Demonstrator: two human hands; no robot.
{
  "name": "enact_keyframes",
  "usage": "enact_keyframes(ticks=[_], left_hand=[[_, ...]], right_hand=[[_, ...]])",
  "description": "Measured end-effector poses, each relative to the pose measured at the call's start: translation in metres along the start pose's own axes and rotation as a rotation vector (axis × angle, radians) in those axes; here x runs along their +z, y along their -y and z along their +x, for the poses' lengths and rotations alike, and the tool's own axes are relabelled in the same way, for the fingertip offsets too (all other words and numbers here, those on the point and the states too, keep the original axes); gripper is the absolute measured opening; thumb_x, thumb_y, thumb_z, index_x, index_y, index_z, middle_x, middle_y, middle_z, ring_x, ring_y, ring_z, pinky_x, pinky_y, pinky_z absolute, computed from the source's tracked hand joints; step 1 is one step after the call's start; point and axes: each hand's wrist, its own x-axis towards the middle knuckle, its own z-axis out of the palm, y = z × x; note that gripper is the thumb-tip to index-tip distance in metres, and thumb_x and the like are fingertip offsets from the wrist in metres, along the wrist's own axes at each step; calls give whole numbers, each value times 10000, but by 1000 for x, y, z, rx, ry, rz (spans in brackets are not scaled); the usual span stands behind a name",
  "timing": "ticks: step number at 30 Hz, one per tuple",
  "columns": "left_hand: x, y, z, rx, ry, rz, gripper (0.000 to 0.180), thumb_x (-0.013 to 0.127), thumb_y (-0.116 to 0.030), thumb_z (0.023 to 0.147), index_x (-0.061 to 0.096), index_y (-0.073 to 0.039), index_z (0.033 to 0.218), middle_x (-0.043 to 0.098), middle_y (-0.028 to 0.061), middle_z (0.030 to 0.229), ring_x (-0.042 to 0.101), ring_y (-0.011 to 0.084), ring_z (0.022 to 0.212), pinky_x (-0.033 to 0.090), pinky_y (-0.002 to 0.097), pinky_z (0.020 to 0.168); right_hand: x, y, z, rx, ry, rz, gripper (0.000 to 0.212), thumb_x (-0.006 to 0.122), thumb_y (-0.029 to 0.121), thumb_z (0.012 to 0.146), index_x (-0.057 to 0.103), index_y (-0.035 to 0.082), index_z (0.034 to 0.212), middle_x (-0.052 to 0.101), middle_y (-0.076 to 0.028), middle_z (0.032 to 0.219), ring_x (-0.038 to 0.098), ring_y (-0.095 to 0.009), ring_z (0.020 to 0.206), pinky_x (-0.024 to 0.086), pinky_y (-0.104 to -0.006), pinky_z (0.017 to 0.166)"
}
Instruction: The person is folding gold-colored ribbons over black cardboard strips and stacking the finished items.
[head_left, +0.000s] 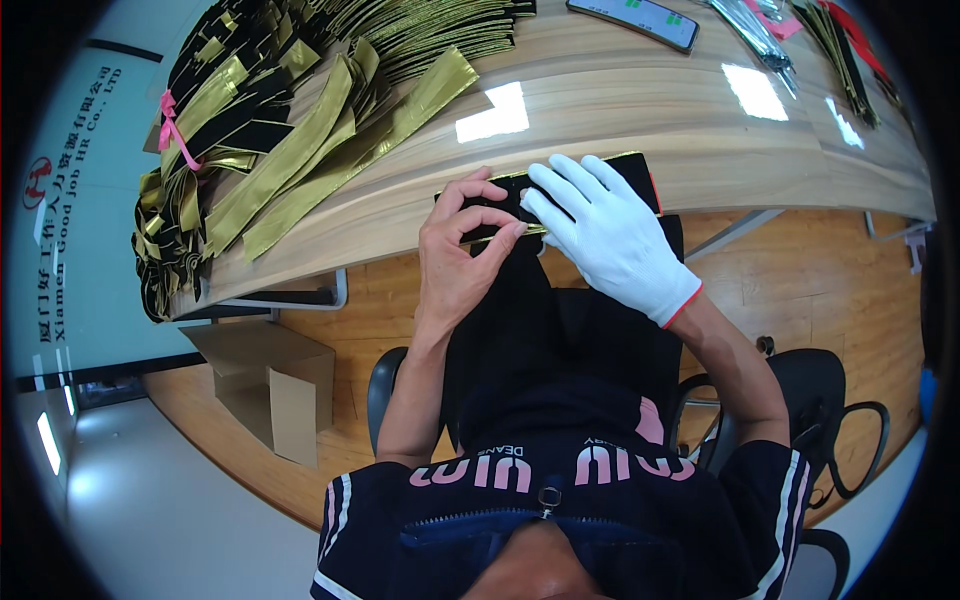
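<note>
Head view. Landmark: the wooden table (620, 110), its near edge curving across the upper half of the frame.

Item 1, black flat piece (560, 195): lying at the table's near edge, a thin gold line showing along its lower side. Both hands are working on it. It appears to be mid-fold or mid-pressing; judging by its flat, unfinished look, this piece is not yet done.

Item 2, left hand (462, 250), bare: fingers are curling over the piece's left end, thumb beneath, pinching it against the table edge.

Item 3, right hand (605, 235), in a white glove: fingers are spread and lying flat, pressing down on the piece's middle and right part rather than gripping it.

Item 4, heap of gold and black strips (270, 130): piled at the table's far left, spilling over its end; one bundle is tied with a pink ribbon (172, 125). Judged as stock waiting to be handled, so most of the work seems to be remaining.

Item 5, phone (632, 20): lying at the table's far edge.

Item 6, further strips and a clear packet (800, 40): at the table's far right.

Item 7, cardboard box (268, 385): standing on the floor below the table's left end.

Hard to make out: the piece's surface under the glove, its lower flap against the dark lap, and whether any finished pieces are on the table.
</note>
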Motion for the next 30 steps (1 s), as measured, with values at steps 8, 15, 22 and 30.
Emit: enact_keyframes(ticks=[8,15,22,30], left_hand=[[1,4,0,51,-9,68,60,819,-38,833,777,-38,876,683,95,1197,595,359,1355,497,436,1072],[1,3,0,60,1,94,69,817,-35,812,773,-39,864,682,102,1202,598,357,1352,499,439,1064],[-1,4,2,80,16,64,80,815,-11,800,767,-35,860,685,103,1195,602,357,1346,495,441,1072],[5,-7,1,167,28,159,378,820,-117,846,724,-49,1205,672,141,1334,582,365,1363,450,494,1131]], right_hand=[[1,-2,2,8,7,-13,494,709,261,947,626,34,1377,550,-160,1510,503,-336,1419,373,-484,1198],[2,-4,-1,-3,2,7,505,722,247,940,620,40,1389,543,-156,1523,495,-336,1430,369,-488,1204],[2,-6,-2,-5,-3,17,508,731,246,929,621,56,1388,542,-164,1523,494,-339,1431,364,-488,1210],[1,-8,-4,-66,-25,-69,497,697,256,941,605,37,1377,559,-173,1493,497,-356,1423,367,-491,1211]])
